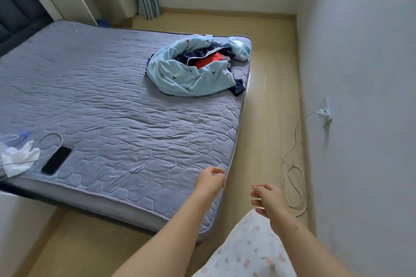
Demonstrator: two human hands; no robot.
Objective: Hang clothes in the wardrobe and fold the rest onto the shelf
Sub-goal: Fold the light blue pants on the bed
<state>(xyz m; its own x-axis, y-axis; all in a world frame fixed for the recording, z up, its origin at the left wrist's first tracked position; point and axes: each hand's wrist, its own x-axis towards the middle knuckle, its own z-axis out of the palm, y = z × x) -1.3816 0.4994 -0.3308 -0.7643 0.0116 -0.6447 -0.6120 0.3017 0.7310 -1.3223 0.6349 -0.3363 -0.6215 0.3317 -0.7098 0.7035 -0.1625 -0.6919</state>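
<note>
The left hand [210,179] is above the near right corner of the bed [112,96] and the right hand [267,198] is beside it. Both are empty, fingers loosely curled. The clothes pile [195,67] lies at the far right corner, so it is best to walk alongside and lift one garment at a time.

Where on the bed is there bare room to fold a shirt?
The wide middle of the bed, between the clothes pile at the far right corner and the phone near the left edge, is bare. The near left corner is crowded: phone, cable, white cloth.
</note>
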